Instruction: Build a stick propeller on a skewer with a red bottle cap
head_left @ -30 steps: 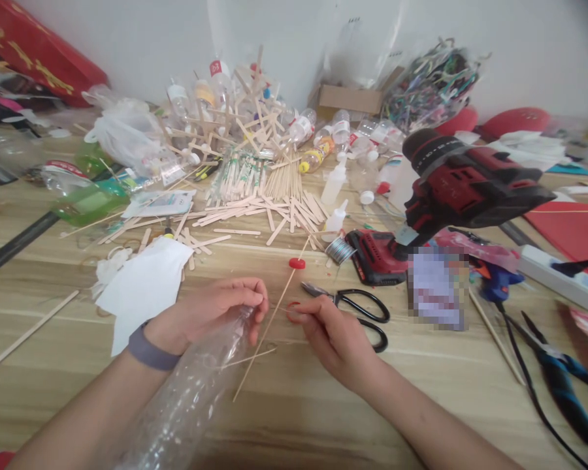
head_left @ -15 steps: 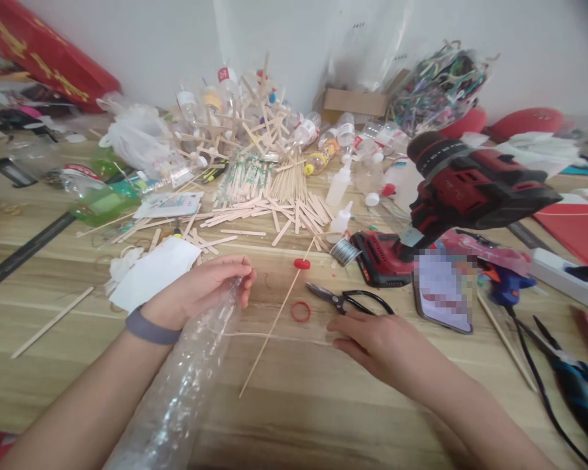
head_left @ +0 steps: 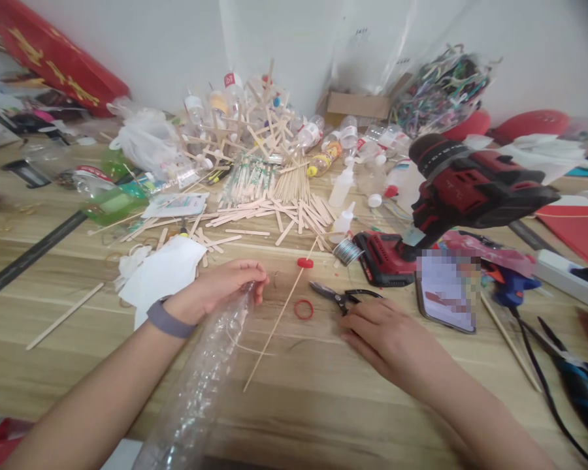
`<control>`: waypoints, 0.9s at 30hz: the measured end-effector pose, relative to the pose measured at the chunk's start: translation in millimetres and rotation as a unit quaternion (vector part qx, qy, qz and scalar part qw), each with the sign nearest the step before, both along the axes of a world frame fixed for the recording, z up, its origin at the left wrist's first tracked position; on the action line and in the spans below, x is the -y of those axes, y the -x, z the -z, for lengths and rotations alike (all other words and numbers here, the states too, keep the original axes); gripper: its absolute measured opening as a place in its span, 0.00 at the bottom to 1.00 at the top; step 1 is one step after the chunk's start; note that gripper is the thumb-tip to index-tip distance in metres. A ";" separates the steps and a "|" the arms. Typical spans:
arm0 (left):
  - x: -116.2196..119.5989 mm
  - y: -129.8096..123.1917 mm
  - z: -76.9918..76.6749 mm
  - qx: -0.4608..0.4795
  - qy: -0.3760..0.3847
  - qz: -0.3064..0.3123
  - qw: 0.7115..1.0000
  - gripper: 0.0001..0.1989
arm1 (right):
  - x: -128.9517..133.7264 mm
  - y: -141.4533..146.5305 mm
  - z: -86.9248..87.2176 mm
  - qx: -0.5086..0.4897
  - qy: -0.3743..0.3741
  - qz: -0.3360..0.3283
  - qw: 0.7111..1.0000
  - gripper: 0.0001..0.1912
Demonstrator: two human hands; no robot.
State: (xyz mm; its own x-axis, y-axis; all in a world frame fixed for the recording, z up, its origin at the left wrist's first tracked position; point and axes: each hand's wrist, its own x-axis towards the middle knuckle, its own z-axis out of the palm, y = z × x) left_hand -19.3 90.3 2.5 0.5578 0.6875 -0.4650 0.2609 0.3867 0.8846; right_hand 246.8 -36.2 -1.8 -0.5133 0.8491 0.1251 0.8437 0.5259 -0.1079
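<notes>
My left hand (head_left: 235, 284) is closed around the narrow end of a long, clear, ridged plastic bottle (head_left: 200, 378), whose body slants down toward me. A thin, pale strand (head_left: 247, 348) curves out from beside the bottle. My right hand (head_left: 379, 333) lies over the black handles of a pair of scissors (head_left: 330, 292), its fingers curled on them; part of the handles is hidden. The blades point left. Between my hands, a thin wooden skewer (head_left: 279, 316) runs through a red bottle cap (head_left: 304, 263). Close by lies a red plastic ring (head_left: 304, 309).
A red and black cordless drill (head_left: 470, 189) stands at the right, behind a phone (head_left: 445, 294). Pliers (head_left: 568, 359) lie at the far right. Craft sticks (head_left: 274, 212), bottles and glue bottles (head_left: 342, 186) crowd the back. White paper (head_left: 164, 277) lies left of my left hand.
My right hand has moved onto the scissors' handles and away from the pale strand, which now curls shorter. My left hand still grips the bottle. The view has shifted slightly.
</notes>
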 end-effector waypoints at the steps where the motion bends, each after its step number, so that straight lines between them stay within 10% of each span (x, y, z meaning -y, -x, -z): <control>1: 0.3 -0.7 0.5 -0.010 -0.007 0.004 1.000 0.09 | -1.8 2.2 -0.3 -0.011 -0.005 -0.001 1.000 0.10; 12: -2.4 -2.3 0.9 -0.045 -0.104 0.004 0.994 0.09 | -22.0 46.9 -5.4 -0.293 0.163 0.126 0.934 0.12; 20: 2.4 0.8 4.6 0.009 -0.063 0.017 0.998 0.10 | -31.2 55.2 4.0 -0.241 -0.047 0.116 0.962 0.09; 27: 17.2 -6.2 -11.1 0.026 -0.106 0.127 0.986 0.09 | -35.5 81.5 -4.5 -0.417 0.193 0.078 0.885 0.19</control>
